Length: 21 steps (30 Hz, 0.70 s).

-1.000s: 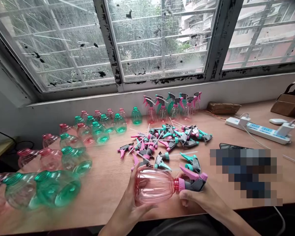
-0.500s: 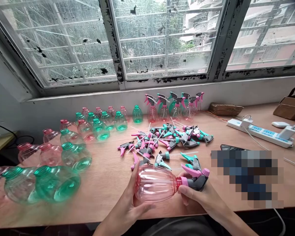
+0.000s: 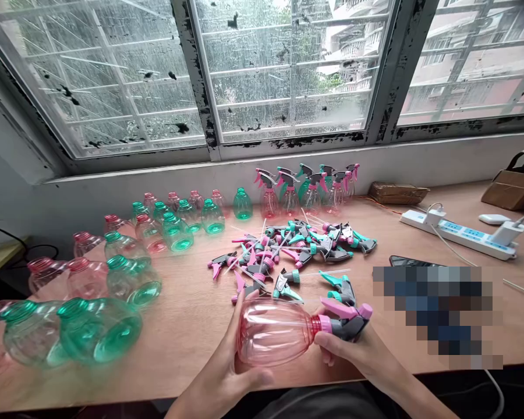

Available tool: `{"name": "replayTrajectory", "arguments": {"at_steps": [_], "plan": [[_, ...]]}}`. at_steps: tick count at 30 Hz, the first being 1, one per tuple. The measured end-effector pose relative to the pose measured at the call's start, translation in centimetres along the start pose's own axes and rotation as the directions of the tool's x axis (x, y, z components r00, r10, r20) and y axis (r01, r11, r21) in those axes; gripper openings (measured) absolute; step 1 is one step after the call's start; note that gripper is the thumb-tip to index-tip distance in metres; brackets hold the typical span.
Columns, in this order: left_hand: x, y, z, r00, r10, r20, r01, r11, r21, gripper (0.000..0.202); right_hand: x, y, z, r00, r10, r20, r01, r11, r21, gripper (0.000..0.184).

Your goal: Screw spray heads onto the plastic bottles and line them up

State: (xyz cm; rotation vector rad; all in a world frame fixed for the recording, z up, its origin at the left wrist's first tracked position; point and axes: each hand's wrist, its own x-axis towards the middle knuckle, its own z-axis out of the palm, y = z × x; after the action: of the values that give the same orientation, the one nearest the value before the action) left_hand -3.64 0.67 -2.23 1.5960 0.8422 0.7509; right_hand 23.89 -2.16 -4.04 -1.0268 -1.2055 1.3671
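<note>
A clear pink spray bottle lies sideways between my hands above the table's front part. Its base is cupped by my left hand, with the fingers behind and the thumb below. My right hand grips the neck, thumb and fingers at the pink collar. A grey and pink trigger head sits on the neck and points right. Just beyond the bottle lies a pile of loose trigger heads, grey with pink or teal parts, their thin tubes sticking out.
Open green bottles and pink bottles line the left side. Several bottles with trigger heads stand by the window wall. On the right are a power strip, a brown package, a cardboard box and a blurred-out phone area.
The bottle has sunk very slightly in view, still held by both hands. The rest of the scene has shifted a little with the camera.
</note>
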Motion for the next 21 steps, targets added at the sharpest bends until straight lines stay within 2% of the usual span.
{"name": "replayTrajectory", "arguments": {"at_steps": [4, 9, 13, 15, 21], "plan": [[0.0, 0.6, 0.1, 0.999, -0.044, 0.014, 0.045, 0.996, -0.072, 0.108, -0.1, 0.1, 0.0, 1.000, 0.004, -0.004, -0.004, 1.000, 0.010, 0.038], [0.0, 0.0, 0.2, 1.000, 0.015, -0.004, -0.015, 1.000, -0.011, 0.100, 0.2, -0.2, -0.1, 1.000, -0.025, 0.003, 0.025, 0.999, -0.025, 0.042], [0.1, -0.5, -0.1, 1.000, 0.022, 0.006, -0.022, 0.999, -0.037, 0.110, 0.1, 0.1, 0.1, 1.000, -0.014, -0.001, 0.014, 0.999, 0.036, 0.036], [0.1, -0.3, -0.2, 1.000, 0.004, 0.011, -0.003, 0.997, -0.078, 0.108, 0.1, 0.3, 0.2, 1.000, -0.006, -0.020, 0.007, 0.998, 0.066, 0.033], [0.0, 0.5, 0.3, 0.998, 0.001, -0.055, -0.002, 1.000, -0.022, 0.101, 0.2, 0.1, 0.1, 1.000, -0.017, 0.005, 0.017, 1.000, -0.011, 0.039]]}}
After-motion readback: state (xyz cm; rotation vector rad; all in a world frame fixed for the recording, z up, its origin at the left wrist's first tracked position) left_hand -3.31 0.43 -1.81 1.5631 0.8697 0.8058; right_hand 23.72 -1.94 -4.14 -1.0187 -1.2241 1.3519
